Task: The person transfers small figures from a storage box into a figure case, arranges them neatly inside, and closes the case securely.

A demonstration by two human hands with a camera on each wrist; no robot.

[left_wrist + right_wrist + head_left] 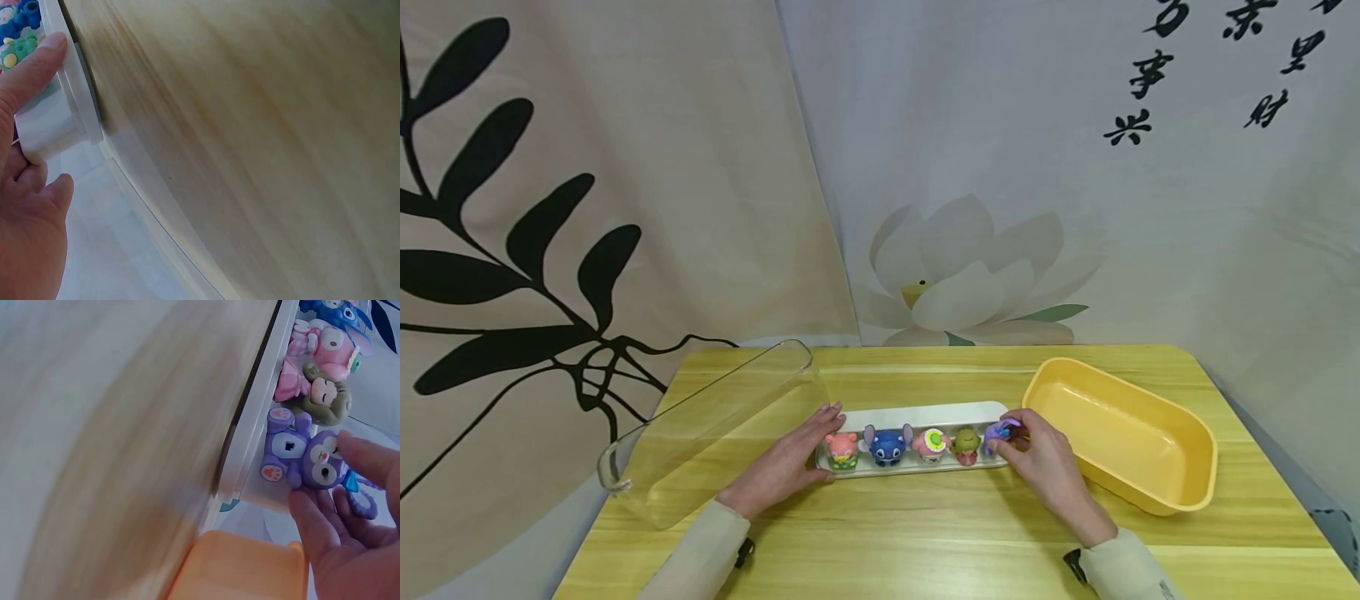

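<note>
A long white tray [917, 414] lies on the table with a row of small toy figurines in it. My left hand [784, 460] holds the tray's left end, its thumb on the near rim. From the left sit a pink figurine [842, 451], a blue big-eared figurine [888, 447], a pink figurine with a round yellow-green-white piece [933, 444] and an olive-haired figurine [325, 394] in pink. At the right end my right hand [1047, 460] pinches the head of a purple figurine [290, 447] with a blue bow. That figurine sits in the tray, feet toward the near rim.
Right of the tray stands a yellow plastic basin [1131, 437], close to the right hand. A clear plastic cover [722, 417] lies at an angle on the left of the wooden table [880, 533]. Behind hangs a printed curtain [970, 125].
</note>
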